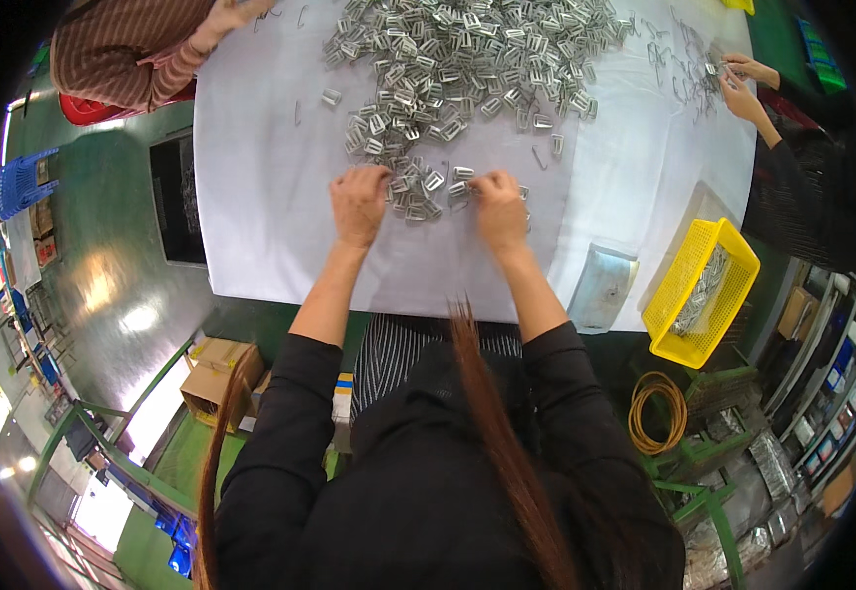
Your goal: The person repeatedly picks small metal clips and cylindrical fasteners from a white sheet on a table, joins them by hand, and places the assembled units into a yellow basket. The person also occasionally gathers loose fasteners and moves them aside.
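A big heap of silvery metal slide buckles (477,59) spreads over the far half of the white-covered table, narrowing toward me. At its near tip lies a small cluster of buckles (415,193) between my hands. My left hand (359,204) is at the left edge of this cluster, fingers curled with their tips against it; anything in them is hidden. To the right, my right hand (500,209) has thumb and fingers drawn together beside a few loose buckles (461,181). What it pinches, if anything, is too small to make out.
A yellow plastic basket (666,315) of metal parts stands at the table's right corner, beside a clear plastic bag (605,285). Thin wire hooks (684,74) lie far right, where another person's hands (743,93) work. Another person's hand (236,15) rests far left.
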Available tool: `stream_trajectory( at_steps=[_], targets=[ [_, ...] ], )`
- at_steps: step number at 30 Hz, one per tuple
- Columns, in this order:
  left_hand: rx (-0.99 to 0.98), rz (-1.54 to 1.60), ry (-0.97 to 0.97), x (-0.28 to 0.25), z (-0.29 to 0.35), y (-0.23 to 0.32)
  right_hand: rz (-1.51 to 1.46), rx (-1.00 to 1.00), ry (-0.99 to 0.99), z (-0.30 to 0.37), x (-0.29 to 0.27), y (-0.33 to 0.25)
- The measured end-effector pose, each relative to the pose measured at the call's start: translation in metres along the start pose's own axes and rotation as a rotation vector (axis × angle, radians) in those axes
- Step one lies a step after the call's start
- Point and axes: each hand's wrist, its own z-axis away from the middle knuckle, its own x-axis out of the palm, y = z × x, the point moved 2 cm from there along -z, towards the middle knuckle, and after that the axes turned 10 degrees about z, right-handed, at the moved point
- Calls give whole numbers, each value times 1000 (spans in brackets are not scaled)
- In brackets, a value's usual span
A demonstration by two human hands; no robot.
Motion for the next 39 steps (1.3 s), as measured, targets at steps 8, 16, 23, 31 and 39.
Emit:
stream_trajectory(
  at_steps=[8, 16, 23, 31, 39],
  targets=[
    [233, 101, 7, 19, -3, 42, -1312, 685, -116, -20, -62, 71],
    [-40, 127, -104, 29, -18, 24, 137, 570, 43, -66, -48, 76],
    [225, 72, 65, 22, -51, 49, -1160, 733, -81, -36, -63, 79],
    [154, 186, -304, 87, -48, 77, 116, 419, 11, -91, -49, 83],
    [-757, 1543, -521, 23, -41, 47, -1250, 549, -311, -28, -73, 79]
  ],
)
